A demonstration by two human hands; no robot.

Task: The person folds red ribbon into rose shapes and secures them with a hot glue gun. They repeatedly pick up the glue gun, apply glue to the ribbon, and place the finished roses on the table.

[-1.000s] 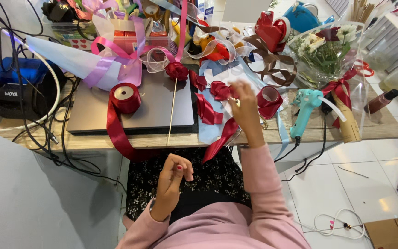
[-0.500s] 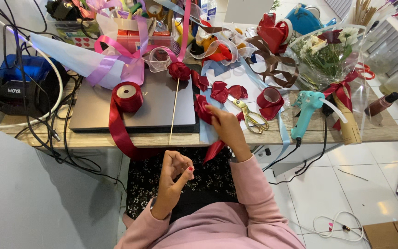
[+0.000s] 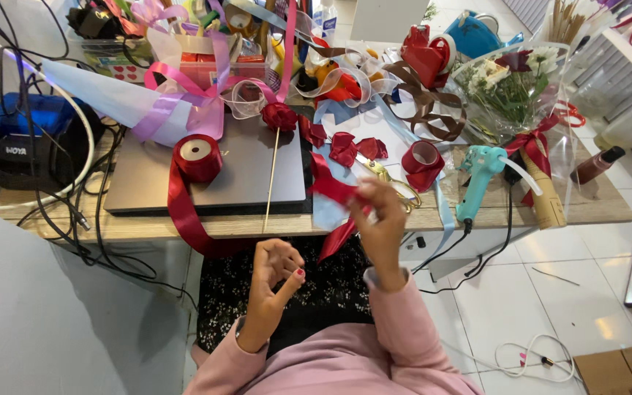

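Your right hand (image 3: 382,219) pinches a red ribbon strip (image 3: 334,192) at the table's front edge (image 3: 243,228); your left hand (image 3: 276,267) curls empty. One ribbon rose (image 3: 280,115) is finished, loose petals (image 3: 356,148) remain.

Right hand (image 3: 382,219) pinches red ribbon piece (image 3: 334,190) (left hand (image 3: 276,267) curled, holding nothing visible)

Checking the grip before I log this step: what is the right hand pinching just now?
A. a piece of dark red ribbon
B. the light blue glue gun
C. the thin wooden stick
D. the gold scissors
A: the right hand pinches a dark red ribbon piece above the desk edge, while the glue gun, wooden stick and scissors lie untouched on the desk.
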